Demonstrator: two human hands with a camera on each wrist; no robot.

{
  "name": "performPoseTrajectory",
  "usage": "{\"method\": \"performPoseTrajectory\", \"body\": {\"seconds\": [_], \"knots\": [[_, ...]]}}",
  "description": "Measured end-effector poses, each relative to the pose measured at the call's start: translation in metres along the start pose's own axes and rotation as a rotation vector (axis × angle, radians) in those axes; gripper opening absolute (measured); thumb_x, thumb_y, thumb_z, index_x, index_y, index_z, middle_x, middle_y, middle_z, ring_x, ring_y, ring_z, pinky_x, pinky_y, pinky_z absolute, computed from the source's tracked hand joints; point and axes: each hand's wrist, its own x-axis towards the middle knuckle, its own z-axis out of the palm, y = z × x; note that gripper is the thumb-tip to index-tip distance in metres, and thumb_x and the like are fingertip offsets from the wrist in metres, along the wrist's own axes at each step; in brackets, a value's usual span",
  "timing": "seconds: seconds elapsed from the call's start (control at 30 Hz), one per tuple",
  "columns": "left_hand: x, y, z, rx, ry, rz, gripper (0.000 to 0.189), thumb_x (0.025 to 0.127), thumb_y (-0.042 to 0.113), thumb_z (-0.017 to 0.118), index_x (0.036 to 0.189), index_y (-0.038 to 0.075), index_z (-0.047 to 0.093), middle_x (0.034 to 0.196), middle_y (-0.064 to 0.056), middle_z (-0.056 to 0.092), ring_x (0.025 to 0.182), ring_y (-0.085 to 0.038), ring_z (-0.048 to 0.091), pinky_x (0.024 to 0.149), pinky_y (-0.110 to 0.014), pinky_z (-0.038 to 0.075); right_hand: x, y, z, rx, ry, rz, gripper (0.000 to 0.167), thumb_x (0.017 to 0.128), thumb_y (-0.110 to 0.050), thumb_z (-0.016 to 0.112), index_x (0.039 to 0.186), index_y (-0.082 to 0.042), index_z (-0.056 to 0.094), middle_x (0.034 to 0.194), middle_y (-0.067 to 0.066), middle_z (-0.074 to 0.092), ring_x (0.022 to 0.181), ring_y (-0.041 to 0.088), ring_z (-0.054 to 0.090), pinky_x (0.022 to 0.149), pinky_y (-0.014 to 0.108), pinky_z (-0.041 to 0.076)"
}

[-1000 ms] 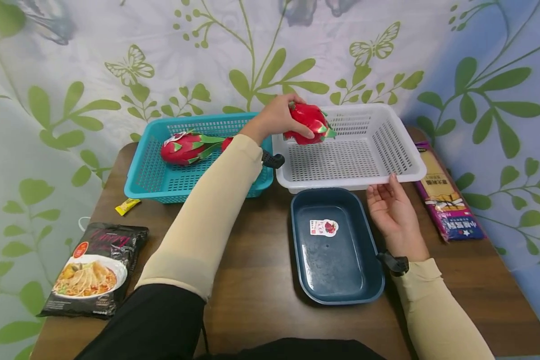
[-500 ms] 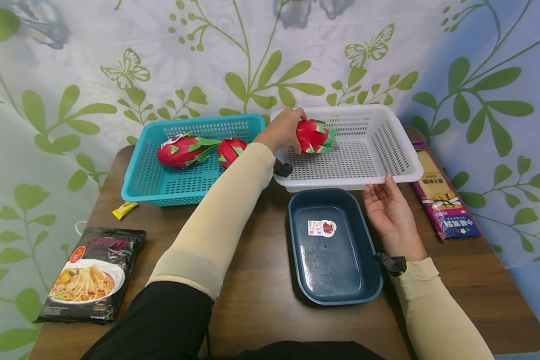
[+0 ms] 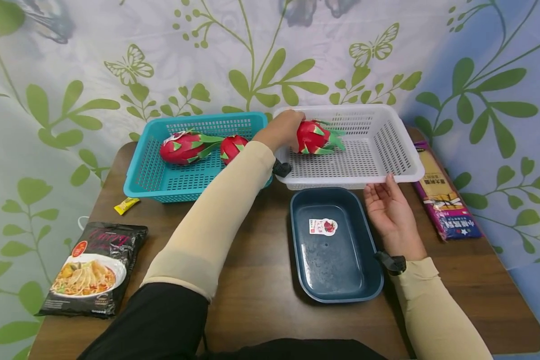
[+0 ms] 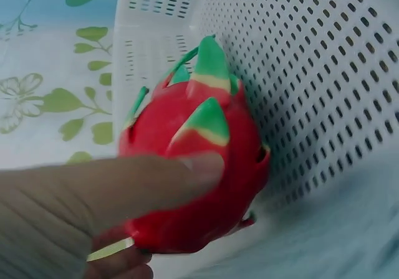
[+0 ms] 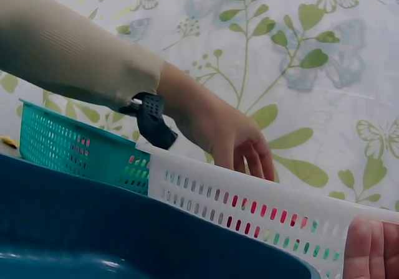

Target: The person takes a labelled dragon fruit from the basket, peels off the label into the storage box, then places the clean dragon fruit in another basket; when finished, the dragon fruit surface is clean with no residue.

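Observation:
In the head view my left hand [image 3: 281, 131] reaches into the left end of the white basket [image 3: 355, 182] and holds a red dragon fruit [image 3: 314, 137] with green leaf tips. The left wrist view shows the thumb [image 4: 149, 173] across the fruit's near side, the other fingers partly hidden beneath it, low beside the basket's perforated surface. My right hand [image 3: 393, 220], palm up, holds the front rim of that basket near its right corner, thumb tip at the rim and fingers below. Two more dragon fruits [image 3: 184, 148] lie in the turquoise basket [image 3: 139, 192], one partly behind the left forearm.
A dark blue tub [image 3: 337, 265] with a fruit sticker stands in front of the white basket. A purple and yellow packet [image 3: 447, 195] lies at the right, a black noodle packet [image 3: 90, 272] at the left. A small yellow wrapper [image 3: 126, 205] lies before the turquoise basket.
My left hand has lowered the dragon fruit into the white basket's left end, uncovering more of the second fruit in the turquoise basket. My right hand stays at the rim.

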Motion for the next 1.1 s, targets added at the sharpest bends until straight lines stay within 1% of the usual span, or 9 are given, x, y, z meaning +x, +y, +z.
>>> {"method": "performPoseTrajectory", "body": {"seconds": [0.13,0.3,0.47,0.57,0.67,0.77,0.87,0.97,1.1], "knots": [[-0.028,-0.002,-0.015,-0.013,0.028,-0.02,0.089,0.088,0.03,0.087,0.161,0.01,0.04,0.158,-0.011,0.043,0.143,-0.025,0.039,0.108,-0.035,0.047,0.001,0.001,0.0,0.009,-0.016,0.006,0.033,0.103,-0.009,0.067,0.133,-0.005,0.054,0.113,0.018,0.061,0.091,0.029,0.065,0.083,0.037,0.06],[-0.099,-0.032,-0.041,-0.093,0.162,-0.051,0.082,0.096,0.046,0.076,0.163,0.016,0.039,0.166,-0.004,0.036,0.151,-0.022,0.031,0.114,-0.042,0.041,0.001,0.002,0.0,0.006,-0.049,0.014,0.035,0.103,-0.008,0.067,0.136,-0.006,0.054,0.116,0.018,0.061,0.094,0.03,0.065,0.084,0.037,0.06],[-0.184,-0.081,-0.046,-0.324,0.397,-0.045,0.072,0.097,0.043,0.078,0.156,0.012,0.049,0.152,-0.004,0.054,0.134,-0.022,0.053,0.107,-0.042,0.049,-0.001,-0.002,-0.003,0.011,-0.047,0.022,0.038,0.103,-0.007,0.066,0.139,-0.008,0.054,0.12,0.018,0.06,0.098,0.03,0.065,0.087,0.037,0.059],[-0.229,-0.105,-0.039,-0.439,0.566,-0.08,0.057,0.098,0.034,0.079,0.145,0.009,0.06,0.137,-0.005,0.065,0.118,-0.022,0.063,0.096,-0.038,0.054,-0.001,-0.003,-0.004,0.019,-0.056,0.031,0.038,0.104,-0.006,0.065,0.14,-0.009,0.054,0.122,0.018,0.06,0.1,0.03,0.065,0.088,0.037,0.059],[-0.262,-0.115,-0.024,-0.527,0.708,-0.138,0.043,0.098,0.027,0.079,0.133,0.005,0.067,0.122,-0.006,0.071,0.105,-0.018,0.066,0.086,-0.029,0.055,-0.001,-0.005,-0.004,0.025,-0.068,0.037,0.037,0.104,-0.006,0.064,0.14,-0.009,0.054,0.121,0.018,0.061,0.101,0.03,0.065,0.088,0.038,0.059],[-0.285,-0.116,-0.007,-0.632,0.791,-0.179,0.034,0.099,0.023,0.077,0.125,0.001,0.07,0.108,-0.008,0.072,0.089,-0.016,0.066,0.074,-0.024,0.055,-0.002,-0.006,-0.004,0.037,-0.066,0.049,0.037,0.104,-0.006,0.065,0.139,-0.009,0.055,0.12,0.018,0.061,0.101,0.031,0.065,0.089,0.038,0.059],[-0.301,-0.113,0.01,-0.824,0.841,-0.211,0.029,0.1,0.019,0.076,0.119,-0.002,0.07,0.099,-0.01,0.072,0.078,-0.019,0.068,0.065,-0.024,0.057,-0.003,-0.006,-0.004,0.048,-0.049,0.061,0.035,0.104,-0.005,0.065,0.138,-0.008,0.056,0.119,0.017,0.061,0.101,0.03,0.064,0.089,0.038,0.058],[-0.308,-0.114,0.033,-1.051,0.924,-0.233,0.024,0.1,0.015,0.076,0.114,-0.004,0.07,0.093,-0.014,0.072,0.073,-0.023,0.069,0.063,-0.026,0.058,-0.004,-0.005,-0.005,0.043,-0.037,0.058,0.039,0.103,-0.006,0.066,0.14,-0.01,0.055,0.119,0.017,0.062,0.101,0.03,0.064,0.09,0.038,0.058],[-0.307,-0.11,0.069,-1.365,1.079,-0.283,0.016,0.101,0.007,0.071,0.107,-0.007,0.067,0.085,-0.014,0.069,0.068,-0.02,0.067,0.061,-0.026,0.058,-0.004,-0.004,-0.002,0.017,-0.049,0.053,0.043,0.103,-0.007,0.066,0.145,-0.011,0.054,0.121,0.017,0.062,0.102,0.03,0.065,0.091,0.037,0.058]]}}
